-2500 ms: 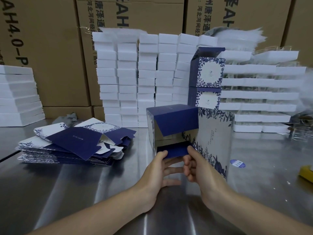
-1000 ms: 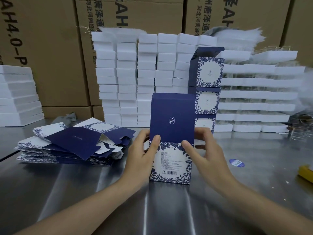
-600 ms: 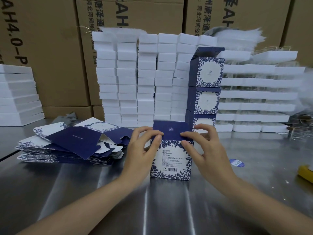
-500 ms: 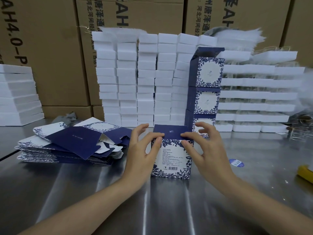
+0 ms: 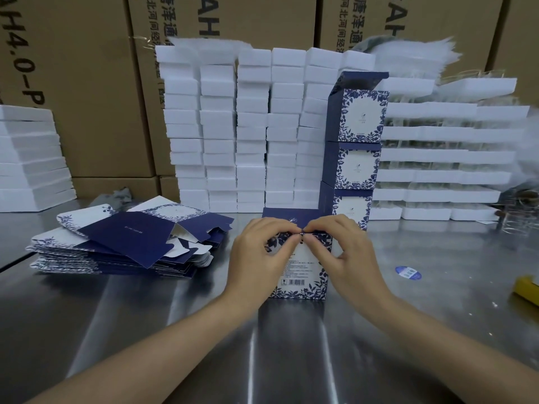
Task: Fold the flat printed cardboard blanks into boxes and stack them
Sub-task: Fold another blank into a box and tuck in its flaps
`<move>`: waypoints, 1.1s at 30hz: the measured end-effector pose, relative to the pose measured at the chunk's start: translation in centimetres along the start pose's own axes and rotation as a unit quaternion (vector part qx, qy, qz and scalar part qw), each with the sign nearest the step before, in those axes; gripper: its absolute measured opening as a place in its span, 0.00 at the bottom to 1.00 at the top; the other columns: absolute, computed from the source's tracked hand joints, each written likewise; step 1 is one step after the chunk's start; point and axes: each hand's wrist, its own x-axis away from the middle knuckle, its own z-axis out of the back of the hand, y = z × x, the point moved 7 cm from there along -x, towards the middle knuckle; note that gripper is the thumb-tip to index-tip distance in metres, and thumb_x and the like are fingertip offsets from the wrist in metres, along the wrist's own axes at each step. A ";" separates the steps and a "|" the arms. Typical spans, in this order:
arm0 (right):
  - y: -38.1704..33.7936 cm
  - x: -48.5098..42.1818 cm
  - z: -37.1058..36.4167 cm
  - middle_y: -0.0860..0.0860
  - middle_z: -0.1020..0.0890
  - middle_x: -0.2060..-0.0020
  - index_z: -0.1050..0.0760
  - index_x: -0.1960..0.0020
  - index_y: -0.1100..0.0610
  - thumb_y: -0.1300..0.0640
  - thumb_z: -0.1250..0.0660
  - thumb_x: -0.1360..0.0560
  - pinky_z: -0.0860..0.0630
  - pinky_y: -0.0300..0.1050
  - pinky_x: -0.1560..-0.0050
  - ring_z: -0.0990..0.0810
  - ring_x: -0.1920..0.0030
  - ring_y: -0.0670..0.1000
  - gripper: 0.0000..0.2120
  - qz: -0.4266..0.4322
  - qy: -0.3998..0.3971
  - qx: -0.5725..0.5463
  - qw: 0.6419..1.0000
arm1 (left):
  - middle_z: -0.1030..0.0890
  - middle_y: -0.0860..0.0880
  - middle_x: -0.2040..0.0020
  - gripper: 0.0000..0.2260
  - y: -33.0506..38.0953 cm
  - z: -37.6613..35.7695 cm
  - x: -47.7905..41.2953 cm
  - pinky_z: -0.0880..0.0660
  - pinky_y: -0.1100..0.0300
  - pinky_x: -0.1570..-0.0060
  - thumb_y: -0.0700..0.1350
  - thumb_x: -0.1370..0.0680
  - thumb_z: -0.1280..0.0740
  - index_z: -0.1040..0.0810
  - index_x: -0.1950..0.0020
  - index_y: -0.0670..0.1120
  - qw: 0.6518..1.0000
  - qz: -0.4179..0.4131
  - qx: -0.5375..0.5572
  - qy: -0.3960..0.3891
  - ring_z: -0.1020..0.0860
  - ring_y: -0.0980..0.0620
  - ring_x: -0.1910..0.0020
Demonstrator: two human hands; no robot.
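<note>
Pinching the top front edge of the box [image 5: 303, 269] at frame centre with the left hand [image 5: 259, 255] and the right hand [image 5: 347, 252], fingers curled, fingertips meeting at mid-edge. Steadying it upright on the steel table [image 5: 408, 330], navy lid folded down. Working beside the pile of flat blanks [image 5: 125, 243] at centre left, with the stack of finished boxes [image 5: 358, 141] just behind, right of centre.

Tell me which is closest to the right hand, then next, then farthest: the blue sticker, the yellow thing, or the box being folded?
1. The box being folded: in the middle; the right hand pinches its top edge.
2. The blue sticker: on the table, just to the right.
3. The yellow thing: at the far right edge.
</note>
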 end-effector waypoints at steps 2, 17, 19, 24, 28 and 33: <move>0.0 0.0 -0.2 0.39 0.19 0.49 0.17 0.46 0.46 0.50 0.30 0.18 0.26 0.53 0.40 0.21 0.45 0.44 0.04 0.001 -0.003 0.007 1.000 | 0.15 0.61 0.51 0.06 -0.2 0.1 -0.2 0.24 0.59 0.42 0.43 0.22 0.23 0.12 0.49 0.53 1.000 0.011 0.012 -0.002 0.19 0.54 0.43; 0.3 -0.6 -0.1 0.39 0.17 0.53 0.17 0.47 0.49 0.50 0.31 0.19 0.22 0.53 0.46 0.19 0.49 0.46 0.05 0.026 -0.001 0.027 0.999 | 0.14 0.60 0.52 0.04 -1.3 0.0 -1.0 0.22 0.50 0.42 0.46 0.23 0.23 0.12 0.49 0.53 0.999 0.023 0.006 -0.030 0.17 0.55 0.45; 0.7 -0.7 0.4 0.38 0.16 0.52 0.16 0.46 0.48 0.48 0.29 0.20 0.21 0.47 0.45 0.17 0.48 0.43 0.06 0.020 -0.011 0.006 1.000 | 0.13 0.61 0.50 0.06 -1.8 0.5 -1.4 0.21 0.53 0.40 0.45 0.23 0.22 0.11 0.48 0.54 0.997 0.037 0.028 -0.059 0.16 0.57 0.44; 1.8 -0.7 1.2 0.37 0.14 0.48 0.15 0.44 0.51 0.54 0.26 0.21 0.22 0.40 0.40 0.16 0.42 0.40 0.06 -0.002 -0.021 -0.028 0.999 | 0.12 0.60 0.46 0.08 -4.0 1.7 -1.6 0.22 0.55 0.35 0.45 0.25 0.20 0.10 0.47 0.54 0.986 0.101 0.106 -0.076 0.17 0.61 0.38; 0.9 -0.7 0.9 0.35 0.16 0.51 0.14 0.47 0.54 0.55 0.27 0.21 0.22 0.43 0.42 0.16 0.45 0.42 0.06 0.005 0.007 -0.011 1.000 | 0.12 0.59 0.48 0.06 -4.0 1.2 -1.5 0.24 0.62 0.39 0.43 0.24 0.20 0.10 0.50 0.53 0.985 0.110 0.121 -0.052 0.17 0.60 0.40; 2.7 -1.4 1.0 0.41 0.12 0.49 0.14 0.47 0.52 0.60 0.23 0.22 0.17 0.50 0.41 0.14 0.45 0.45 0.06 -0.074 -0.057 -0.098 0.991 | 0.11 0.57 0.48 0.06 -5.2 1.4 -2.5 0.21 0.56 0.38 0.44 0.25 0.20 0.10 0.49 0.53 0.974 0.141 0.140 -0.109 0.16 0.58 0.40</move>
